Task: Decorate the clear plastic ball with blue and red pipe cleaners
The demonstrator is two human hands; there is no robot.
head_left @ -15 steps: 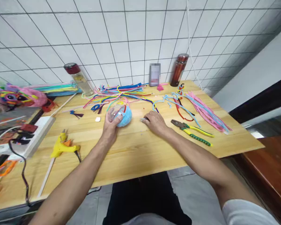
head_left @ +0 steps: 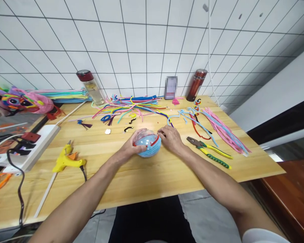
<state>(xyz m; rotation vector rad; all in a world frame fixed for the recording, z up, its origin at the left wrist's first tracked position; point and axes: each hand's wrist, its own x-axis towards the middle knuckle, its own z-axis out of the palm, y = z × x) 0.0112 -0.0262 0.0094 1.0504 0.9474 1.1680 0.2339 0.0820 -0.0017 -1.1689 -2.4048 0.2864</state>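
My left hand (head_left: pixel 137 142) is wrapped round a clear ball (head_left: pixel 144 139) whose lower part is covered in light blue pipe cleaner (head_left: pixel 153 150). A red pipe cleaner (head_left: pixel 154 140) curves across the ball's side. My right hand (head_left: pixel 171 137) is beside the ball, its fingertips pinched together at the upper end of the red strip; what lies between them is hidden. Combination pliers (head_left: pixel 209 152) with yellow and green handles lie right of that hand. Two short black curled pieces (head_left: pixel 128 129) rest behind the left hand, with a small white piece (head_left: pixel 107 131) farther left.
A yellow glue gun (head_left: pixel 67 159) and a white power strip (head_left: pixel 38 148) are on the left. Loose pipe cleaners (head_left: pixel 136 104) spread along the back; a pink and blue bundle (head_left: pixel 225 130) lies right. A glass bottle (head_left: pixel 93 89), a phone (head_left: pixel 171 88) and a red-brown flask (head_left: pixel 197 86) stand by the wall.
The ball in my left hand has moved right and nearer me, turning to show more of its clear part. My right hand has lifted from the table to the ball; the small grey-tipped thing at its fingers no longer shows.
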